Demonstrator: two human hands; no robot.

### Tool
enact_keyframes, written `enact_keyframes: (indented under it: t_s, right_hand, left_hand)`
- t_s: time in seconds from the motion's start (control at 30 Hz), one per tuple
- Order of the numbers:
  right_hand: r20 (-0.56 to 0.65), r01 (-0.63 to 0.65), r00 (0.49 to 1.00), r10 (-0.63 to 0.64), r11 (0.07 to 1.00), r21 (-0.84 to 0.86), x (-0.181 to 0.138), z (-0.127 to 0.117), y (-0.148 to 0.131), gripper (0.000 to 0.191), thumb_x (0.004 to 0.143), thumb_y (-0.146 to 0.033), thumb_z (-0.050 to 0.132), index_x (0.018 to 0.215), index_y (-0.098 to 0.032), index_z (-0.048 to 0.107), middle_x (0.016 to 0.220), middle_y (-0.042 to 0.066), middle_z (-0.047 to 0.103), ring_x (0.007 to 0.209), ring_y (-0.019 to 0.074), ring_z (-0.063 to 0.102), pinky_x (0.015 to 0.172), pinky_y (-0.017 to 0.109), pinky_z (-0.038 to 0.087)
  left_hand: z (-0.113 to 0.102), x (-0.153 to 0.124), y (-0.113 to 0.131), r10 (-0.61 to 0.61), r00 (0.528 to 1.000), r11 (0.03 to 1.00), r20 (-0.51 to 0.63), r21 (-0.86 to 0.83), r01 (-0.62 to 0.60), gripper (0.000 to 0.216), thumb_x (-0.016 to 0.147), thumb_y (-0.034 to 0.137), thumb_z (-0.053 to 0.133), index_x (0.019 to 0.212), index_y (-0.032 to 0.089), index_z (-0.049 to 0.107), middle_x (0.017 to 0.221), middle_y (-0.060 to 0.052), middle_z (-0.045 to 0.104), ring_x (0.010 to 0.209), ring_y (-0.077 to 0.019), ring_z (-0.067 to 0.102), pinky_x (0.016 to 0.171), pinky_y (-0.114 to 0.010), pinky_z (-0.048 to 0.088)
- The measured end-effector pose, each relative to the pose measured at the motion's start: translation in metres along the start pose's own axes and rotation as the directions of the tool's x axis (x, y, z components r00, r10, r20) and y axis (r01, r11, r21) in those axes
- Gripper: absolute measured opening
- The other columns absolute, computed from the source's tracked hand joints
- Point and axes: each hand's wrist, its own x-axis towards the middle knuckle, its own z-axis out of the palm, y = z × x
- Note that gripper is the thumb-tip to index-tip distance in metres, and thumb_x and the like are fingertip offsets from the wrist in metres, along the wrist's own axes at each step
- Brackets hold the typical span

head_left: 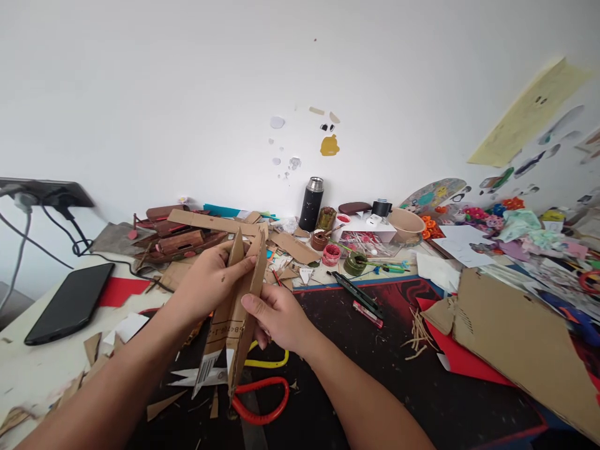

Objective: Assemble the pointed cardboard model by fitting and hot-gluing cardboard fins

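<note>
Two long, pointed cardboard strips [244,312] stand tilted over the dark mat, printed with dark text and a barcode. My left hand [218,275] grips them near their upper end, thumb and fingers closed. Lower on the near strip, my right hand [279,312] pinches its edge between thumb and fingers. Directly below the cardboard lie scissors [262,406] with one red and one yellow handle; their silver blades point left and the strips partly cover them.
A black phone [70,303] lies at left, near cardboard scraps. Behind are a black thermos [312,203], open paint jars [331,254] and a cardboard model [178,240]. A black utility knife [359,294] rests on the mat. A large cardboard sheet [520,337] lies at right.
</note>
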Motion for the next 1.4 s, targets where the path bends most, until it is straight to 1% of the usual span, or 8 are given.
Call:
enact_keyframes:
  t_s: [0.17, 0.4, 0.57, 0.8, 1.0, 1.17, 1.27, 1.4]
  right_hand:
    - [-0.062, 0.011, 0.998, -0.013, 0.999, -0.039, 0.001, 0.003, 0.004, 0.061, 0.085, -0.081, 0.068, 0.085, -0.023, 0.053, 0.060, -0.007, 0.057, 0.034, 0.0084, 0.047, 0.030, 0.021, 0.035]
    - [-0.108, 0.005, 0.994, -0.010, 0.999, -0.049, 0.002, 0.006, 0.005, 0.062, 0.084, -0.083, 0.068, 0.086, -0.022, 0.052, 0.058, -0.009, 0.051, 0.033, 0.0077, 0.044, 0.031, 0.021, 0.034]
    - [-0.129, 0.000, 0.992, -0.007, 0.998, -0.061, 0.001, 0.007, 0.005, 0.064, 0.082, -0.084, 0.068, 0.086, -0.022, 0.052, 0.057, -0.009, 0.049, 0.032, 0.0079, 0.043, 0.030, 0.022, 0.033]
    - [-0.134, 0.012, 0.991, -0.018, 0.999, -0.048, 0.002, 0.010, 0.007, 0.064, 0.081, -0.084, 0.069, 0.084, -0.023, 0.052, 0.055, -0.009, 0.049, 0.031, 0.0085, 0.040, 0.029, 0.023, 0.031]
    - [-0.154, 0.022, 0.988, -0.028, 0.999, -0.044, 0.003, 0.011, 0.010, 0.061, 0.084, -0.082, 0.069, 0.083, -0.024, 0.050, 0.050, -0.010, 0.047, 0.031, 0.0101, 0.041, 0.029, 0.023, 0.030]
    - [-0.166, 0.009, 0.986, -0.019, 0.998, -0.057, 0.003, 0.011, 0.013, 0.056, 0.088, -0.076, 0.068, 0.085, -0.024, 0.050, 0.053, -0.009, 0.049, 0.032, 0.0095, 0.040, 0.031, 0.023, 0.030]
    - [-0.181, 0.014, 0.983, -0.027, 0.997, -0.071, 0.003, 0.011, 0.015, 0.053, 0.090, -0.073, 0.068, 0.087, -0.023, 0.052, 0.055, -0.009, 0.049, 0.034, 0.0090, 0.040, 0.032, 0.023, 0.028]
    - [-0.233, 0.048, 0.970, -0.072, 0.993, -0.105, 0.005, 0.013, 0.020, 0.048, 0.089, -0.066, 0.075, 0.087, -0.021, 0.056, 0.057, -0.009, 0.049, 0.040, 0.0088, 0.042, 0.038, 0.022, 0.029]
  left_hand:
    - [0.003, 0.001, -0.003, 0.027, 0.999, 0.997, -0.019, 0.069, -0.025, 0.038, 0.079, 0.059, 0.072, 0.085, 0.021, 0.072, 0.078, -0.003, 0.076, 0.071, -0.0261, 0.066, 0.066, -0.035, 0.052]
    - [0.004, 0.002, -0.009, 0.030, 1.000, 0.999, -0.002, 0.034, -0.030, 0.034, 0.081, 0.052, 0.068, 0.090, 0.019, 0.072, 0.083, -0.003, 0.077, 0.076, -0.0253, 0.066, 0.068, -0.033, 0.050]
    - [0.008, 0.004, -0.010, 0.046, 0.999, 0.999, -0.024, 0.023, -0.046, 0.037, 0.080, 0.053, 0.066, 0.090, 0.019, 0.074, 0.083, -0.004, 0.077, 0.076, -0.0264, 0.067, 0.068, -0.034, 0.052]
    - [0.013, 0.005, -0.017, 0.005, 0.998, 0.997, -0.066, -0.070, -0.009, 0.048, 0.087, 0.066, 0.062, 0.084, 0.019, 0.070, 0.081, -0.005, 0.074, 0.075, -0.0253, 0.065, 0.067, -0.033, 0.049]
    - [0.018, 0.006, -0.024, -0.007, 0.998, 0.994, -0.060, -0.110, 0.000, 0.046, 0.090, 0.064, 0.062, 0.091, 0.019, 0.071, 0.088, -0.005, 0.076, 0.084, -0.0270, 0.068, 0.075, -0.034, 0.051]
    - [0.022, 0.004, -0.024, -0.002, 0.998, 0.982, -0.065, -0.189, -0.010, 0.046, 0.092, 0.063, 0.061, 0.096, 0.019, 0.071, 0.096, -0.006, 0.077, 0.090, -0.0283, 0.068, 0.082, -0.036, 0.052]
    - [0.026, 0.002, -0.019, 0.006, 0.993, 0.990, -0.117, -0.140, -0.023, 0.049, 0.094, 0.066, 0.056, 0.089, 0.020, 0.070, 0.090, -0.005, 0.075, 0.088, -0.0269, 0.065, 0.079, -0.033, 0.050]
    - [0.030, 0.000, -0.015, 0.008, 0.984, 0.999, -0.179, -0.034, -0.014, 0.052, 0.097, 0.068, 0.050, 0.079, 0.021, 0.065, 0.080, -0.003, 0.070, 0.079, -0.0240, 0.061, 0.071, -0.031, 0.047]
